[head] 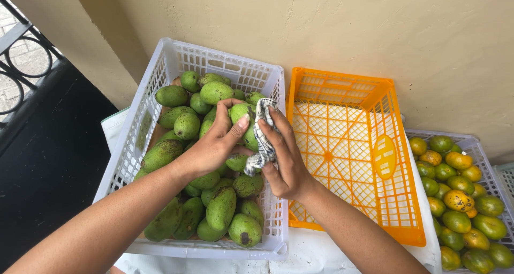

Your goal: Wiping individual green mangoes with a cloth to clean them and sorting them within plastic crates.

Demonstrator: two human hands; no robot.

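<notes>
- Left hand (214, 140) — closed around a green mango (242, 116), held above the white crate (160, 76); the fruit's long axis runs roughly up the frame.
- Right hand (284, 156) — gripping a checked cloth (262, 140), pressed against the mango's right flank.
- Below: more green mangoes (219, 209) fill the crate.
- Right: an empty orange crate (375, 92), then a crate of green-orange citrus (460, 199).

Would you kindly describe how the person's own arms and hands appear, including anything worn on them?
Both forearms are bare; no sleeves show within the picture. The left hand and right hand wear no gloves, and no rings, watch or bracelets are visible. The left thumbnail looks short and unpainted. No markings can be seen.
</notes>
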